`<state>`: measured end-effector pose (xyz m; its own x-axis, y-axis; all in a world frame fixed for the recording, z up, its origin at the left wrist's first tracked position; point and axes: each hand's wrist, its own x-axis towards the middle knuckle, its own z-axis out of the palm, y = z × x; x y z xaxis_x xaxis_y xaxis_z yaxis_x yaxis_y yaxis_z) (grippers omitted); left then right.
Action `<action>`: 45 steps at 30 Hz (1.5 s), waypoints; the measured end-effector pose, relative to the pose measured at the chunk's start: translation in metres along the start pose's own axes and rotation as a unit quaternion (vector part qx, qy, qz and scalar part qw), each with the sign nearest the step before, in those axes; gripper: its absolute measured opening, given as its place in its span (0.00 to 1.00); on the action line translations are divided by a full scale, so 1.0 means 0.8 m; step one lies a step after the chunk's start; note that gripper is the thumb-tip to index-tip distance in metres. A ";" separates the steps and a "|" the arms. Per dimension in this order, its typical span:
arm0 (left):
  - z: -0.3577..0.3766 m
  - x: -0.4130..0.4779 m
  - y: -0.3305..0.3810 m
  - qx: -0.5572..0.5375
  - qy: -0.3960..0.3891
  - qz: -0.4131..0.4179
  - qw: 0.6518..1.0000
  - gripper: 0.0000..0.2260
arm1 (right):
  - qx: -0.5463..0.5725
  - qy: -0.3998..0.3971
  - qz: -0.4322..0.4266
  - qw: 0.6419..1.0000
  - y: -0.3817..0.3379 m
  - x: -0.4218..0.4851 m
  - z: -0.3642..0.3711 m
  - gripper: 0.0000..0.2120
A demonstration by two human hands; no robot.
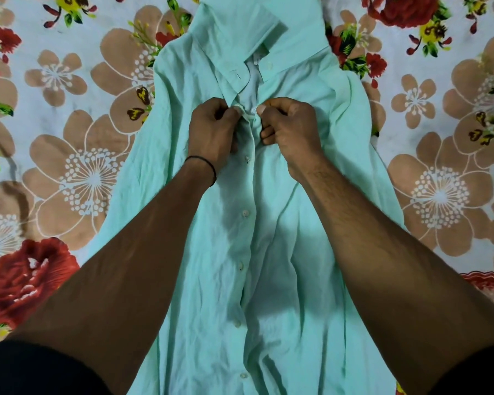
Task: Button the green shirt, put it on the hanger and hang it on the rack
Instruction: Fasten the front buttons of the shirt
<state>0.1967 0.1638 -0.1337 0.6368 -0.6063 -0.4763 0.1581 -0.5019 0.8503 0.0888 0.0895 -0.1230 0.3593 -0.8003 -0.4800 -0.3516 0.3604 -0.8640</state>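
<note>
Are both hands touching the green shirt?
Touching. The head view shows the left hand and right hand each pinching the green shirt fabric just below the collar.

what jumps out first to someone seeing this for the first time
A mint green shirt lies front-up down the middle of a loud floral bedsheet of red roses and tan blossoms. Both bare forearms reach in from the bottom, and the left hand and right hand pinch the placket just under the collar, working the top button.
</note>
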 end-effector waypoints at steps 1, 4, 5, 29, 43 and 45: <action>-0.002 -0.001 0.000 -0.008 -0.011 0.001 1.000 0.09 | 0.001 0.000 0.000 1.000 0.000 0.000 -0.001 0.06; -0.009 -0.003 0.000 -0.013 -0.044 0.005 0.999 0.08 | 0.005 -0.009 -0.001 1.000 0.002 -0.001 -0.003 0.05; -0.011 -0.003 0.000 -0.011 -0.054 0.004 0.998 0.08 | 0.005 -0.014 -0.002 1.000 0.002 -0.001 -0.004 0.04; -0.015 -0.006 0.006 0.021 -0.126 0.039 0.991 0.04 | -0.018 -0.045 -0.007 0.999 0.005 0.002 -0.005 0.04; 0.003 -0.002 -0.011 0.016 -0.034 0.063 0.997 0.08 | -0.028 -0.038 -0.028 0.998 0.005 0.001 -0.003 0.11; 0.004 -0.003 -0.013 0.014 -0.034 0.065 0.997 0.07 | -0.036 -0.030 -0.027 0.999 0.005 0.002 -0.001 0.10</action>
<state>0.1911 0.1687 -0.1417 0.5979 -0.7077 -0.3764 0.0554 -0.4320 0.9002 0.0870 0.0895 -0.1272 0.4304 -0.7868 -0.4425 -0.3904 0.2797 -0.8771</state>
